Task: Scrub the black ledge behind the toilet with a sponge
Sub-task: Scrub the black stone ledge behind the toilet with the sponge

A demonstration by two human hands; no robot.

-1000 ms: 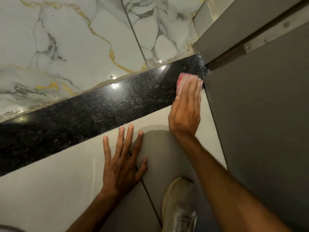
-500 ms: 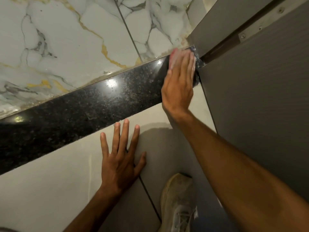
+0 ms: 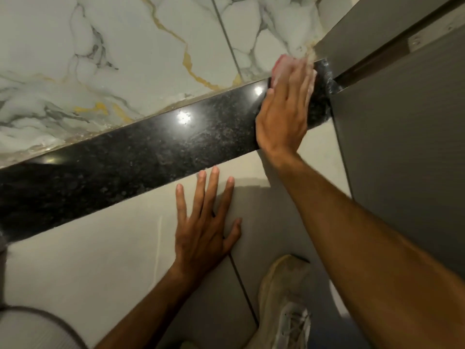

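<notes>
The black speckled ledge (image 3: 141, 157) runs as a band from lower left to upper right, below the marble wall. My right hand (image 3: 284, 107) lies flat on its right end, pressing a pink sponge (image 3: 280, 65) under the fingers; only the sponge's far edge shows, against the wall near the corner. My left hand (image 3: 206, 227) rests flat with fingers spread on the beige tiled face below the ledge, holding nothing.
A grey partition panel (image 3: 402, 147) with a metal bracket closes off the right side. White marble wall tiles (image 3: 125, 59) with gold veins rise behind the ledge. My pale shoe (image 3: 284, 306) stands on the floor below. A pale curved rim (image 3: 37, 323) shows at bottom left.
My right hand pushed the sponge from the ledge's front part up to the back edge by the wall, then shifted slightly left. The left hand stays braced on the tile.
</notes>
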